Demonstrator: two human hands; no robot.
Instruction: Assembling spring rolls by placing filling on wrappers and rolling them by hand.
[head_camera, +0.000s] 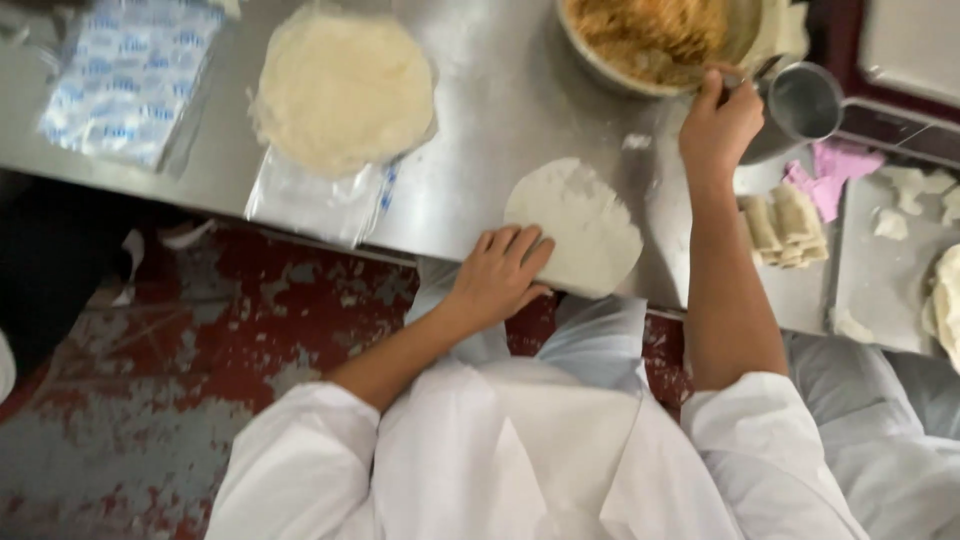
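Note:
A thin round dough wrapper lies flat on the steel table, close to its near edge. My left hand rests on the table edge with its fingers spread, touching the wrapper's left rim. My right hand is closed on a metal utensil at the rim of a large metal bowl of orange-brown shredded filling. The utensil's working end is hidden behind the bowl rim and my fingers.
A stack of round wrappers sits on clear plastic at the left. A printed plastic packet lies far left. A metal cup stands right of the bowl. Several rolled pieces, pink paper and dough scraps lie at right.

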